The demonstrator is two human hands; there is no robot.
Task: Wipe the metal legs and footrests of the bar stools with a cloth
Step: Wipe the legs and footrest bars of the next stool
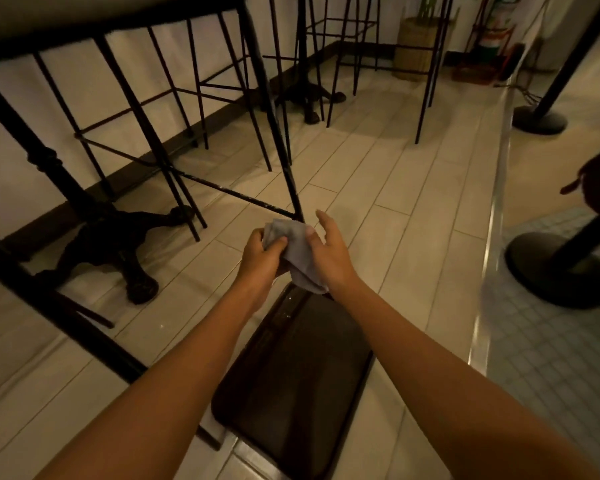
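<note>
A grey cloth (297, 247) is bunched between both hands above the floor. My left hand (262, 252) grips its left side with curled fingers. My right hand (326, 249) holds the right side, thumb pressed on the cloth, fingers stretched forward. Just beyond the cloth stands a black metal stool leg (281, 140), joined low down by a thin footrest bar (229, 194) with pale scuffs. Below my arms is the dark seat (291, 386) of another stool.
More black bar stools (343, 29) and ornate table bases (118, 244) line the wall on pale floor tiles. A metal step edge (496, 202) runs along the right, with round post bases (558, 271) beyond it. A woven planter (416, 46) stands at the back.
</note>
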